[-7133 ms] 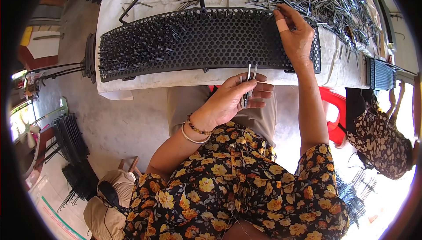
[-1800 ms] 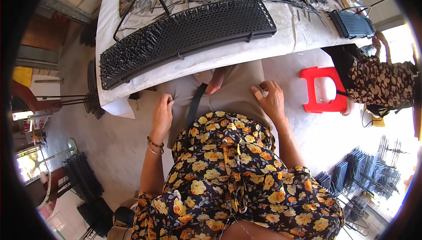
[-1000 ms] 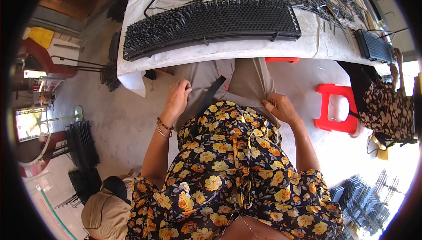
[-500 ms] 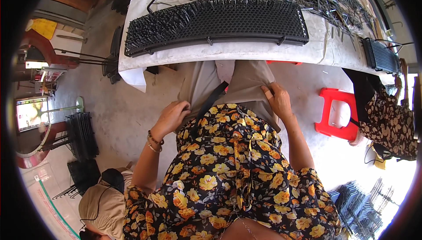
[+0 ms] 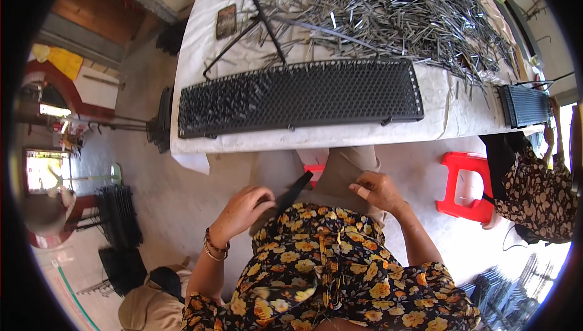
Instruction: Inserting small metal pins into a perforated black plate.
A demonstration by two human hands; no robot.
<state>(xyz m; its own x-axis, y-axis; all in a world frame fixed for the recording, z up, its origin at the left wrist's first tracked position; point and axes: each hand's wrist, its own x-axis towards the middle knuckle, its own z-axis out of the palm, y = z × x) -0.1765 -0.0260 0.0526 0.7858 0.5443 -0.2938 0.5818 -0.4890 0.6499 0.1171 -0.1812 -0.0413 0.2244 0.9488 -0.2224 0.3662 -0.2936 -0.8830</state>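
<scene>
My left hand (image 5: 245, 208), with bracelets at its wrist, is over my lap with its fingers curled in. Whether anything is inside it is hidden. Just to its right a black strap (image 5: 296, 192) sticks up, smeared by motion. My right hand (image 5: 381, 192) is above the right thigh of my beige trousers (image 5: 347, 176). Its fingers are bent together, with tape round one; what they hold, if anything, cannot be made out. Beyond both hands, along the table's near edge, lies a long black perforated rack (image 5: 340, 97). Its left part is filled with short dark strips; neither hand touches it.
Loose dark metal strips (image 5: 413, 15) are heaped on the white-covered table (image 5: 449, 103). A phone (image 5: 226, 21) lies at the left, beside thin black rods (image 5: 262, 18). A red stool (image 5: 466, 209) and a person in patterned clothes (image 5: 534, 179) are at right, another person (image 5: 146, 300) behind at left.
The view has tilted up, showing more of the table and the phone. Both hands have lifted from the trousers, and their fingers have curled in further. The rack has stayed at the table edge.
</scene>
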